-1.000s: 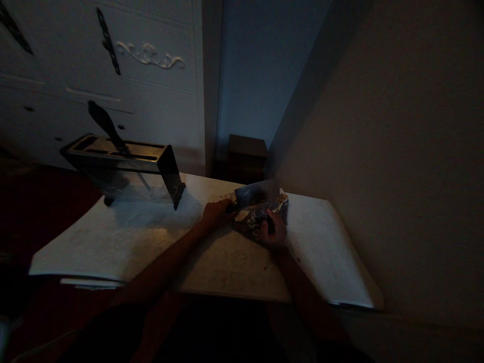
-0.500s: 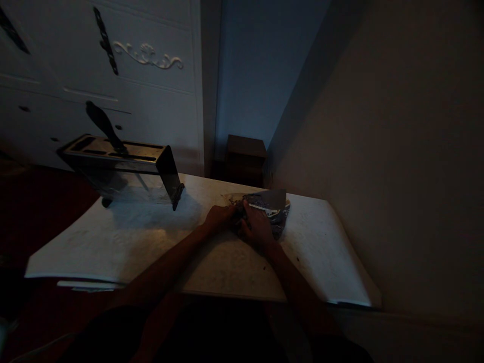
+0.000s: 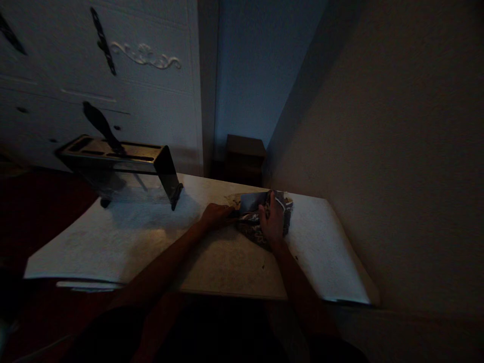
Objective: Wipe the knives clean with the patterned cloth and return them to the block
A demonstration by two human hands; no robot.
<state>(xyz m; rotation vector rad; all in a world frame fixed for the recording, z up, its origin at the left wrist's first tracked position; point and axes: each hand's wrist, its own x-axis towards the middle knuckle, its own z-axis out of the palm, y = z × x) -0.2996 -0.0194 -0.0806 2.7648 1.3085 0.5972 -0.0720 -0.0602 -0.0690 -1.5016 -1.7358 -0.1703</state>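
Note:
My left hand is closed round the dark handle of a broad knife. The knife's grey blade points right, lying low over the table. My right hand holds a dark patterned cloth, its fingers pressing it over the far end of the blade. Part of the cloth lies along the blade's near side, spread on the table. Cloth and fingers hide the tip of the blade.
The pale tabletop carries a metal knife block at left, with one black-handled knife in it. White cabinets stand behind, and a wall rises at right. A brown box is beyond the table.
My right hand has slid right with the cloth, from near the handle to the far end of the blade. The blade part nearer the handle now shows. My left hand stays nearly in place.

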